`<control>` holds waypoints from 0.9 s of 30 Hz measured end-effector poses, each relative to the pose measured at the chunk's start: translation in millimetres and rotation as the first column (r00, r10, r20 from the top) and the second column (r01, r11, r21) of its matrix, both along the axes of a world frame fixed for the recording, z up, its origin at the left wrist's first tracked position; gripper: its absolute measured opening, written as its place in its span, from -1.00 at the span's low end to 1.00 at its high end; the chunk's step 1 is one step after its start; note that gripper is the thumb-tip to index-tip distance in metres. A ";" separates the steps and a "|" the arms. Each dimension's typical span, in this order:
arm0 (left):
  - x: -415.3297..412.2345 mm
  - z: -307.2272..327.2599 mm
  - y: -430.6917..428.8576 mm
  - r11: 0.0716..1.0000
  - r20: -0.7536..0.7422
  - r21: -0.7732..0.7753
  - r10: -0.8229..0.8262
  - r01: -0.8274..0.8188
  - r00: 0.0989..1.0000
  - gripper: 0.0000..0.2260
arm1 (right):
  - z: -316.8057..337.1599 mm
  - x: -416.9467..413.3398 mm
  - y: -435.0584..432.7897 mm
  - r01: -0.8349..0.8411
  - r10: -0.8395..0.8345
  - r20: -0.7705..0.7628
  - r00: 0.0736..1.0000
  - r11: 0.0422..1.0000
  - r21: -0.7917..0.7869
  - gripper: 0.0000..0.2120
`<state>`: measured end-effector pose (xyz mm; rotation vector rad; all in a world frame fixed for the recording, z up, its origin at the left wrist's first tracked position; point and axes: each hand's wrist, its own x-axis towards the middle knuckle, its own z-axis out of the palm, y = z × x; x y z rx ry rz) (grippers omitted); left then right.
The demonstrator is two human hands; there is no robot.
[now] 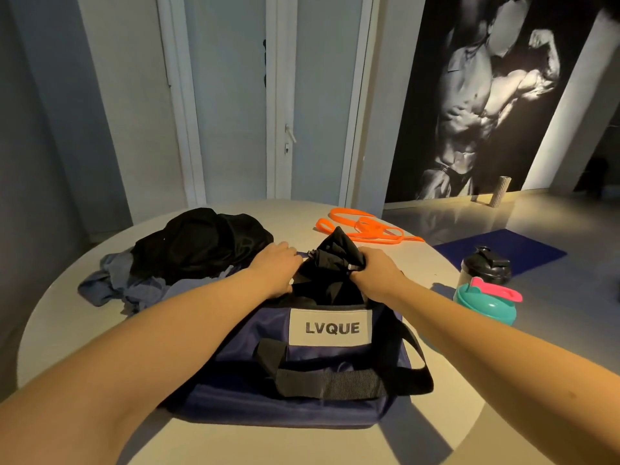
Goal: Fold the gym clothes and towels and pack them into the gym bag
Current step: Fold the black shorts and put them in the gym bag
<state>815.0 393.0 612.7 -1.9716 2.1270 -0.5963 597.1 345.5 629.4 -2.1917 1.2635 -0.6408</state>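
A navy gym bag (275,409) sits on a round white surface (84,330) close to the person, its top open, a white label (330,327) reading LVQUE on its near side and a black strap handle (335,384) lying across it. The right hand (375,273) has its grip closed round a bunched black garment (335,260), which stands up out of the bag's opening with its lower part down inside the bag. The left hand (273,271) is at the left end of the opening, knuckles up and fingers bent down over the bag's rim; the fingertips are hidden, so I cannot tell whether its grip closes on the rim or only rests there. Just left of the bag lies a heap of black clothes (201,243), unfolded, on top of a crumpled grey-blue garment (110,283). Beyond the bag, orange resistance bands (362,226) lie in loose loops. At the right edge of the surface stand a teal bottle (486,305) with a pink lid and, just behind it, a shaker (486,266) with a black lid. A blue mat (503,250) lies on the floor beyond them.
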 end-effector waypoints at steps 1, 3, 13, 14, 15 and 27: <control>1.3 -0.3 -4.8 1.000 0.027 -0.011 -0.018 0.018 0.999 -0.54 | -0.8 -0.2 -0.8 -0.004 0.004 0.005 1.000 1.000 0.001 -0.77; 4.7 -3.2 -12.5 0.998 0.059 -0.023 -0.051 0.053 0.997 -0.53 | -2.3 -0.8 -2.2 -0.012 0.012 0.018 1.000 1.000 0.013 -0.78; -8.8 -10.4 -34.8 0.990 0.036 -0.138 0.004 0.001 0.999 -0.55 | -7.3 -1.9 -3.6 -0.051 0.051 0.013 0.999 0.997 0.062 -0.82; -10.2 -6.4 -35.0 0.991 0.041 -0.137 0.002 0.003 0.999 -0.60 | -6.2 -3.3 -3.1 -0.052 0.051 0.012 0.999 0.997 0.064 -0.83; -10.8 -0.3 -35.6 0.991 0.047 -0.133 0.002 0.004 0.999 -0.66 | -4.1 -4.9 -2.4 -0.049 0.049 0.008 0.999 0.997 0.063 -0.84; -2.5 66.2 -53.3 0.880 -0.438 -0.349 0.151 -0.322 0.886 -0.76 | 24.4 49.0 24.1 -0.232 -0.118 -0.692 0.712 0.891 -0.391 -0.74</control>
